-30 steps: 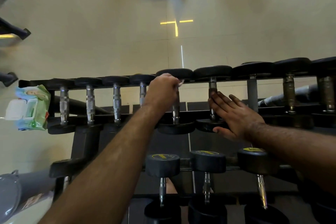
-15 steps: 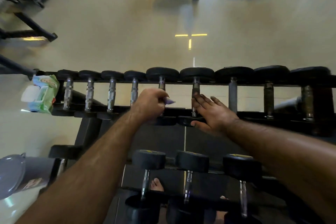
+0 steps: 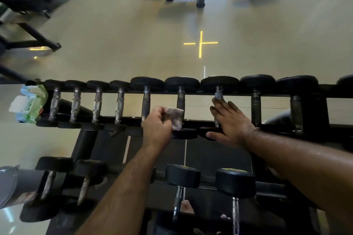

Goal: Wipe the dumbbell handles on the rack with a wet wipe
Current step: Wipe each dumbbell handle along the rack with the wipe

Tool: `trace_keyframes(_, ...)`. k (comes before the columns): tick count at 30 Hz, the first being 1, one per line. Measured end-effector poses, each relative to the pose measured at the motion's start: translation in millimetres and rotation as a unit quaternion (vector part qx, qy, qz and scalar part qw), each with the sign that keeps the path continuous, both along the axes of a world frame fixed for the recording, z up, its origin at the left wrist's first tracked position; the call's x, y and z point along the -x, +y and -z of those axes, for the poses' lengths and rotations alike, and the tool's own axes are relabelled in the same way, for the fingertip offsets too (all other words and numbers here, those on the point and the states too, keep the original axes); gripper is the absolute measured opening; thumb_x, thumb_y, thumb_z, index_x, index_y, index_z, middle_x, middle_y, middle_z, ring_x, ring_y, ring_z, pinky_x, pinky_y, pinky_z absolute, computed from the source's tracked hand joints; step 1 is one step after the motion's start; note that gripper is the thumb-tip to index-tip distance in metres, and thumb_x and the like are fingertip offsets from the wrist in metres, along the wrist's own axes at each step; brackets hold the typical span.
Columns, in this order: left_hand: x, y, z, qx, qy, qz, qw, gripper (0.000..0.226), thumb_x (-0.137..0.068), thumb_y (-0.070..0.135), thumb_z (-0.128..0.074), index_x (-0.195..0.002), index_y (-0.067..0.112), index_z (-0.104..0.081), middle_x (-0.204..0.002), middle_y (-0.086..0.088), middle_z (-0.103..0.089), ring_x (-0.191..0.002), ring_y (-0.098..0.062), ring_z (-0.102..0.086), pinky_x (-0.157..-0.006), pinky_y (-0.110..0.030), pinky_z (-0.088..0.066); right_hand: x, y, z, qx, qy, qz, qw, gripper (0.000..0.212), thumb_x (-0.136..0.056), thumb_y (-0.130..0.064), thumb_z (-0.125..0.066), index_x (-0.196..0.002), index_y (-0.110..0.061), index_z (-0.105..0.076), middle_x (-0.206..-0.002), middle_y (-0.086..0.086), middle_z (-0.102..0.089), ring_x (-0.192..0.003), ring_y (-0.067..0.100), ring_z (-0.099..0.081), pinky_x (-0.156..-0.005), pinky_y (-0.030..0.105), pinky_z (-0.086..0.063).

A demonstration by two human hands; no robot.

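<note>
Two hands: both of yours are over the top tier of the dumbbell rack [image 3: 191, 92].
Left hand: your left hand [image 3: 157, 127] is curled round a crumpled wet wipe [image 3: 175, 117], pinching it at the fingers.
Wipe position: the wet wipe sits against the lower part of the sixth dumbbell handle [image 3: 180, 101] counting from the left end of the top row, just above that dumbbell's near head.
Right hand: your right hand [image 3: 230, 122] lies flat with fingers straight and spread, holding nothing; the fingertips reach up along the seventh dumbbell handle [image 3: 218, 94] and the thumb points left over the near heads.
Top row: nine handles run from far rail to near rail, with black heads at both ends; the four at the left are slimmer.
Wipe pack: a green and white pack of wipes [image 3: 28, 107] rests at the left end of the top tier, beside the first handle.
Lower tier: more dumbbells stand below your forearms, two with yellow marks on their heads.
Floor: a yellow cross mark [image 3: 200, 43] shows on the pale floor beyond the rack, and bench frames stand farther off.
Lower left: a grey bin [image 3: 17, 185] sits beside the rack.
</note>
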State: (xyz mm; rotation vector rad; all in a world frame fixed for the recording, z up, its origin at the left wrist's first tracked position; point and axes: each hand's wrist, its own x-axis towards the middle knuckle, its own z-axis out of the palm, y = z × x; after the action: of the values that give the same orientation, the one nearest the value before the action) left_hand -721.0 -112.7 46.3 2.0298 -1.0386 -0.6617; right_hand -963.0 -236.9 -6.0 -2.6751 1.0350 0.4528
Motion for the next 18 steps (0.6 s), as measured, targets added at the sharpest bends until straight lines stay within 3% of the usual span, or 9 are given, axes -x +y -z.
trace_keyframes(4, 0, -24, 9, 0.033, -0.069, 0.032, 0.997, 0.025, -0.102, 0.009, -0.062, -0.122, 0.017, -0.073, -0.102, 0.007, -0.075, -0.09, -0.005, -0.07, -0.079, -0.022, -0.061, 14, -18, 4, -0.009, 0.033, -0.072, 0.997, 0.129, -0.072, -0.104, 0.003, -0.17, -0.02, 0.016, -0.17, 0.004, 0.039, -0.156, 0.022, 0.039, -0.133, 0.049, 0.01)
trace_keyframes(7, -1, -54, 16, 0.081, -0.166, 0.072, 0.98, 0.023, -0.099, 0.014, -0.07, -0.12, 0.018, -0.078, -0.105, 0.004, -0.079, -0.092, -0.007, -0.071, -0.085, -0.022, -0.059, 16, -16, 9, -0.011, 0.038, -0.067, 0.997, 0.124, -0.074, -0.102, 0.002, -0.167, -0.022, 0.024, -0.166, 0.001, 0.047, -0.152, 0.018, 0.046, -0.13, 0.048, 0.016)
trace_keyframes(9, -4, -76, 27, 0.091, -0.245, 0.117, 0.958, 0.02, -0.097, 0.013, -0.072, -0.115, 0.017, -0.08, -0.107, 0.0, -0.08, -0.095, -0.015, -0.073, -0.089, -0.027, -0.058, 16, -14, 16, 0.008, 0.006, -0.07, 0.997, 0.123, -0.079, -0.102, 0.0, -0.169, -0.02, 0.015, -0.17, 0.005, 0.039, -0.155, 0.018, 0.041, -0.13, 0.048, 0.014)
trace_keyframes(13, -9, -97, 51, 0.033, -0.353, 0.193, 0.915, 0.017, -0.09, 0.006, -0.073, -0.106, 0.011, -0.079, -0.11, -0.005, -0.073, -0.095, -0.027, -0.067, -0.078, -0.04, -0.062, 23, -15, 30, 0.105, -0.05, -0.096, 0.989, 0.117, -0.091, -0.096, -0.02, -0.168, -0.009, -0.026, -0.178, 0.016, -0.008, -0.166, 0.032, -0.003, -0.127, 0.058, -0.011)
trace_keyframes(18, -24, -77, 43, -0.028, -0.336, 0.313, 0.888, 0.023, -0.093, 0.011, -0.073, -0.115, 0.015, -0.077, -0.117, -0.005, -0.071, -0.104, -0.026, -0.065, -0.091, -0.039, -0.059, 23, -13, 33, 0.124, -0.053, -0.089, 0.987, 0.121, -0.088, -0.098, -0.024, -0.168, -0.006, -0.026, -0.178, 0.017, -0.011, -0.165, 0.036, -0.011, -0.126, 0.064, -0.023)
